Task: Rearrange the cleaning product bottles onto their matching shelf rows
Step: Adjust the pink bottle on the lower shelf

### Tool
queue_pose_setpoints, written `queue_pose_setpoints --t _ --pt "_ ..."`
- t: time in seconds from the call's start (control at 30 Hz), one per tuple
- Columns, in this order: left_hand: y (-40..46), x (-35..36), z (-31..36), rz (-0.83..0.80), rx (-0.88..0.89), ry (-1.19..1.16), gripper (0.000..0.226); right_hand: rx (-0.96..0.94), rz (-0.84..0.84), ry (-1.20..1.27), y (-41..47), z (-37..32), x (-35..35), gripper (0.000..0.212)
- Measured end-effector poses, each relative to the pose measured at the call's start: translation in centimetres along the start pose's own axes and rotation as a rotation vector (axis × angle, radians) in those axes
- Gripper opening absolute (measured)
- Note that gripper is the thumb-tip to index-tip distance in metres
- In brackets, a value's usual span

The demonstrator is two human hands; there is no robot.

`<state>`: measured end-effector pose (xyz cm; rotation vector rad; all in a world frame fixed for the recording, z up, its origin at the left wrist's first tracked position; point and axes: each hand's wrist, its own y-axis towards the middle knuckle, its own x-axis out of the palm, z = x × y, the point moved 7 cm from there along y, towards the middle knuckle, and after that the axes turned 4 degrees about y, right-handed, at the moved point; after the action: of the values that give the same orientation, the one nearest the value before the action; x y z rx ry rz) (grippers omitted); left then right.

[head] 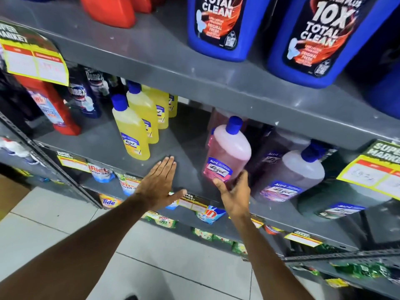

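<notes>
The pink bottle (227, 151) is translucent, with a blue cap and a blue-and-pink label; it stands on the grey middle shelf (184, 148), long axis near upright, cap tipped toward 1 o'clock. The right hand (234, 194) cups its base from 6 o'clock, fingers loosely around it. The left hand (159, 182) lies flat and released at 9 o'clock, below the yellow bottles (138, 120).

At upper right, two blue jugs (218, 27) read "TOTAL CLEAN", one (324, 40) adding "10X". Dark bottles (83, 94) at left say "Domex". Lower left, a pack (109, 201) reads "Tide"; tags (381, 148) at right say "SUPER MARKET".
</notes>
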<state>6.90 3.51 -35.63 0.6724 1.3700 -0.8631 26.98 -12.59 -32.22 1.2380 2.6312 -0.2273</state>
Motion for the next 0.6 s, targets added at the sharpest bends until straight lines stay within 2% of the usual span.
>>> queue_pose_setpoints --t 0.23,0.6 --pt "0.1 0.4 -0.2 0.045 0.012 0.018 0.113 -0.021 -0.163 -0.014 2.3 1.0 1.4 0.068" --pt "0.2 0.6 -0.4 0.023 0.008 0.014 0.114 -0.024 -0.198 -0.059 2.5 1.4 1.7 0.066"
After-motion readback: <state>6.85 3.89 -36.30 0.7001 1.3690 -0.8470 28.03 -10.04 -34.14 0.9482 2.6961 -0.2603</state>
